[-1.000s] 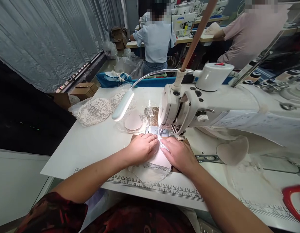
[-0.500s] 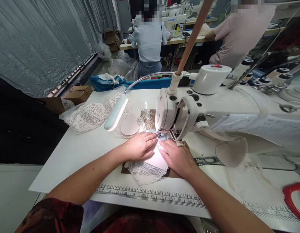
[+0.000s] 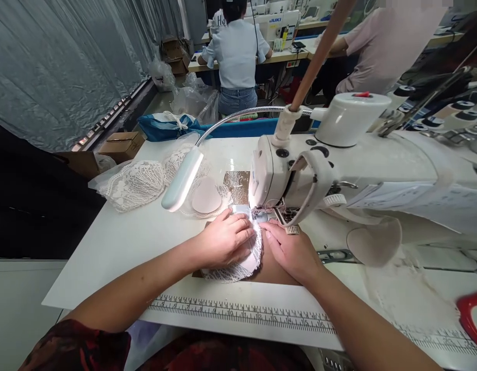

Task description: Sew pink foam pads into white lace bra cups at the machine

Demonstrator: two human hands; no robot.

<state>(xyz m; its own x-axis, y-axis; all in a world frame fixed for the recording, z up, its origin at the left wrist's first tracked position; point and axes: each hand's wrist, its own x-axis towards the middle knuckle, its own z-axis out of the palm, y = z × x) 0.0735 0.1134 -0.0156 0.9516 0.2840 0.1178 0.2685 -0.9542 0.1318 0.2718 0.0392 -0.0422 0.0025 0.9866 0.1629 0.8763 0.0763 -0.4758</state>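
Observation:
A white lace bra cup (image 3: 238,268) lies on a brown patch under the needle area of a white sewing machine (image 3: 277,175). My left hand (image 3: 226,239) rests flat on the cup, fingers outstretched and slightly bent, covering much of it. My right hand (image 3: 290,250) lies on the brown patch to the right, fingers stretched toward the presser foot (image 3: 257,212). Its fingertips touch or nearly touch the lace edge there. Thumb and index finger are apart. The stitching point itself is too small to make out clearly.
A lamp (image 3: 183,178) on a bendable neck hangs over the left side. Lace pieces (image 3: 136,183) and a smooth pale cup (image 3: 206,196) lie beyond my left hand. Another cup (image 3: 375,241) and red-handled scissors (image 3: 466,314) are right. A printed ruler (image 3: 238,312) runs along the front. Two people sit beyond.
The lace cup has turned, its lower end now rounded and nearer my left hand. My left hand has shifted down over it; my right hand has moved slightly right, baring more brown patch.

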